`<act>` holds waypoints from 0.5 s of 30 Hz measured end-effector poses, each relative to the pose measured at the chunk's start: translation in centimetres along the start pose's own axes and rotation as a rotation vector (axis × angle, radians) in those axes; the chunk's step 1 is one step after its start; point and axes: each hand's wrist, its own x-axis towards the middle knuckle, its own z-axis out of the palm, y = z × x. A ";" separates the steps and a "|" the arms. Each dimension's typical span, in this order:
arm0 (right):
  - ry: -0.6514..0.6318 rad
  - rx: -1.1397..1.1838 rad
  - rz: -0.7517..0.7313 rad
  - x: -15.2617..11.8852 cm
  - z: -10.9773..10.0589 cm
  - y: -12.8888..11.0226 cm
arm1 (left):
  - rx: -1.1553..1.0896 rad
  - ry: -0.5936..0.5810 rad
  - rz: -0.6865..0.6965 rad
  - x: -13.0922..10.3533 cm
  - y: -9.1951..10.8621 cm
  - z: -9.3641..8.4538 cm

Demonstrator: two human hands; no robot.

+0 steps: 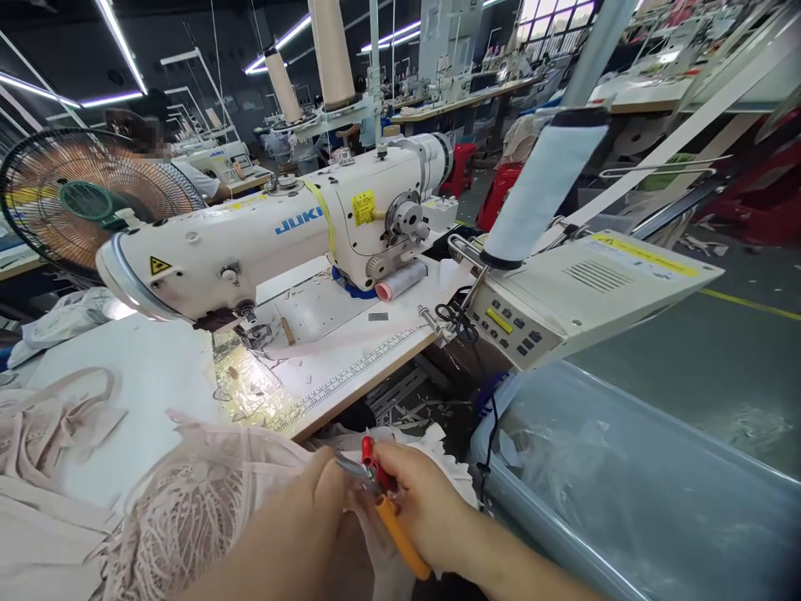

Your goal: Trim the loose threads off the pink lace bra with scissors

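At the bottom centre, my right hand (425, 501) is closed round a pair of scissors (395, 534) with one red and one orange handle. Their metal blades point left, towards my left hand (316, 492), and reach its fingertips. Those left fingers are pinched together on the edge of a pale pink lace garment (188, 517), which spreads over the table's front edge and hangs below both hands. Exactly where the blades meet the cloth is hidden by my fingers.
A white JUKI sewing machine (269, 225) stands on the table (350, 367), with a control box (601, 292) and thread cone (547, 188) at right. Pink straps (56, 434) lie left. A fan (88, 200) is behind; a translucent bluish bin (626, 467) is right. A person sits far left.
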 end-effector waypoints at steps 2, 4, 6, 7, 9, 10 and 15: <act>0.016 0.017 -0.007 0.2 -0.1 -0.3 | -0.057 -0.013 0.000 0.7 0.0 -0.4; 0.031 0.022 -0.022 0.4 -0.3 -0.5 | -0.112 -0.049 0.011 1.3 -0.1 -0.8; 0.032 0.032 -0.039 0.6 -0.5 -0.7 | -0.140 -0.087 0.008 1.7 -0.3 -1.1; 0.029 0.028 -0.045 0.6 -0.7 -0.8 | -0.133 -0.105 0.001 1.9 -0.3 -1.2; 0.013 0.006 -0.063 0.6 -0.8 -1.0 | -0.059 -0.121 -0.028 2.3 -0.3 -1.4; 0.006 -0.014 -0.075 0.6 -0.9 -1.0 | 0.001 -0.121 -0.034 2.5 -0.3 -1.4; -0.055 -0.051 -0.092 0.6 -0.8 -0.9 | 0.209 -0.251 -0.023 3.8 0.3 -1.9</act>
